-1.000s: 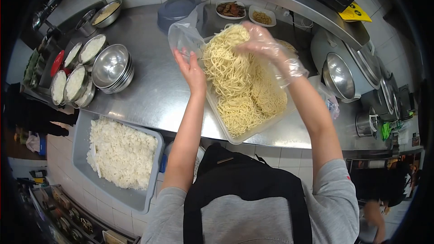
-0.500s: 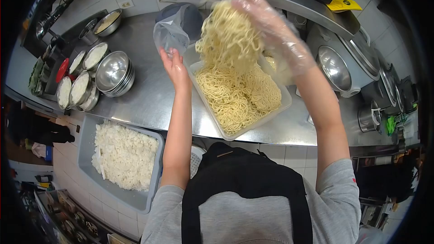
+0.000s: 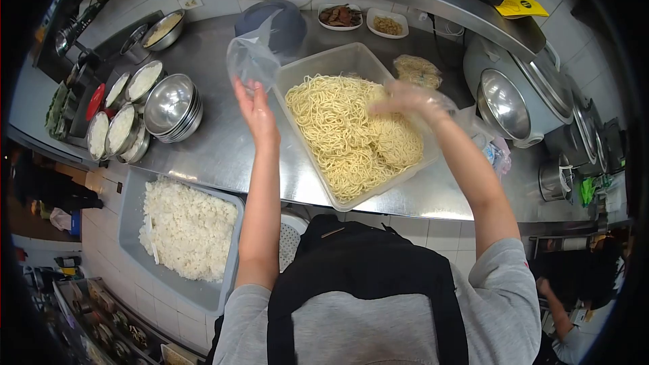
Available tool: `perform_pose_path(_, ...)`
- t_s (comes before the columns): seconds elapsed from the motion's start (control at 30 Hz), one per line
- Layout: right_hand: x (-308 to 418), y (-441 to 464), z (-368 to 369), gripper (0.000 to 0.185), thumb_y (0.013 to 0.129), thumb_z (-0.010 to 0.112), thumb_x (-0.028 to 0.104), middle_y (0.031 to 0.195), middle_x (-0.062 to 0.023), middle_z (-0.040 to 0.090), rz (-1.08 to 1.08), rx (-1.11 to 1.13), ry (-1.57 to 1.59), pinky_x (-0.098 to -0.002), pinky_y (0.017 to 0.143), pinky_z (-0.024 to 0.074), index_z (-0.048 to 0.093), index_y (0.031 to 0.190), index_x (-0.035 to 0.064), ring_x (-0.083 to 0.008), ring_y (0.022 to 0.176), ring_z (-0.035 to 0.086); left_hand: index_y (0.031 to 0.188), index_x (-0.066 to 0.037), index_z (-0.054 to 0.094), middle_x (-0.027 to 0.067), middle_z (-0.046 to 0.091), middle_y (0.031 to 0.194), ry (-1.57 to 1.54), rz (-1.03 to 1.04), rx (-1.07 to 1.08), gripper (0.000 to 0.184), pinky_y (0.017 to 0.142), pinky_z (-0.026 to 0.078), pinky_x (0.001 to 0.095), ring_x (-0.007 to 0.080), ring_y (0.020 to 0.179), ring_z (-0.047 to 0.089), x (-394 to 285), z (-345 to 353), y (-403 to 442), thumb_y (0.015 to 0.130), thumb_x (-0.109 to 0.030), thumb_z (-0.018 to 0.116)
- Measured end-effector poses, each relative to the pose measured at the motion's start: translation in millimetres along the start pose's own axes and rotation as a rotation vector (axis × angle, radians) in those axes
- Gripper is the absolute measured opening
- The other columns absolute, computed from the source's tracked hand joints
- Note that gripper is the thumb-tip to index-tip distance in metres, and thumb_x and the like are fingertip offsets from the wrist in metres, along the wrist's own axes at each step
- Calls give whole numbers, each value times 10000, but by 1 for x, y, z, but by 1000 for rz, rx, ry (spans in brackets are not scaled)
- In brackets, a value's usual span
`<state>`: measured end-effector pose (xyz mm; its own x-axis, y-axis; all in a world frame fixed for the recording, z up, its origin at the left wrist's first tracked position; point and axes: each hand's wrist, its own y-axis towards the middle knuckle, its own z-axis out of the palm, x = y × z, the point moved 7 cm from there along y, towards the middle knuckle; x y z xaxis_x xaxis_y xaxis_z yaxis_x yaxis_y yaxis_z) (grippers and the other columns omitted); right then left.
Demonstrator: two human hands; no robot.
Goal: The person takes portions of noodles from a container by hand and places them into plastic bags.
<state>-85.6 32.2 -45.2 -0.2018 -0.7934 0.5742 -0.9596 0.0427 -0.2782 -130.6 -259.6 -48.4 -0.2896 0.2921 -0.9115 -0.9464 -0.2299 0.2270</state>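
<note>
Fingers (image 3: 259, 97) of the left hand (image 3: 260, 122) stand apart and partly extended at the mouth of a clear plastic bag (image 3: 253, 61); how firmly they grip it cannot be told. Those of the right hand (image 3: 407, 99), under a thin, creased plastic glove, look loosely open over the noodles (image 3: 338, 132), with nothing seen lifted in them, though blur hides whether they touch.

From the left, metal bowls (image 3: 144, 82) are already filled with something white and grainy, while the smooth, shiny stack of bowls (image 3: 177, 105) beside them shows a bare inside. Nearer, below the counter's edge, a grey plastic tub (image 3: 233, 250) bears a rough, clumped mound of rice (image 3: 186, 230). The bag, limp and filmy, rises from the left fingertips; no noodles show in it, so its filling looks not yet begun.

Right of it, the noodles lie in a translucent, round-cornered container (image 3: 355, 61). Their pale yellow strands form a loose tangle at left and near, with a rounder, tighter clump at right; loosening seems only partly done. The far end of the container is bare. Just beyond its far right side rests a bundle (image 3: 416, 72), apparently noodles in clear plastic.
</note>
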Motion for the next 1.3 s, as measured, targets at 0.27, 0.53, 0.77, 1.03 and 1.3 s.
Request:
perform_pose_path(0.27,-38,1,48,1072,561,766,343,1317,-249,348,22,-104,139,-312,1021,277,161,1341,-75,-320,1241,338,1357,29,161,177,106,1437,257,162,117,561,1024,257,345,291,1273,279,33,47,-22,900,-145,438)
perform_pose_path(0.53,14,-23,-1,790,572,671,149,1147,-279,496,-41,-223,178,-338,924,376,351,1257,-78,-330,1121,469,1356,37,152,172,110,1439,208,70,102,555,1018,268,349,286,1257,302,32,47,-25,908,-158,414)
perform_pose_path(0.77,4,1,-7,791,614,722,319,1140,-237,501,-187,-228,-48,-344,927,373,381,1264,23,-326,1105,465,1357,40,153,178,134,1430,313,120,115,548,1014,269,349,284,1246,314,44,43,-17,915,-167,403)
perform_pose_path(1.03,-33,2,48,1105,524,823,193,1194,-214,478,37,-117,503,-306,987,316,130,1368,24,-284,1150,445,1348,55,168,199,161,1414,266,167,130,545,1015,260,354,298,1237,321,38,45,-20,915,-181,401)
perform_pose_path(1.3,-20,-10,35,974,533,768,206,1204,-207,482,0,-242,356,-308,971,347,254,1332,-12,-317,1135,463,1346,59,166,204,143,1422,333,166,112,543,1019,256,356,307,1246,308,31,46,-23,918,-187,393)
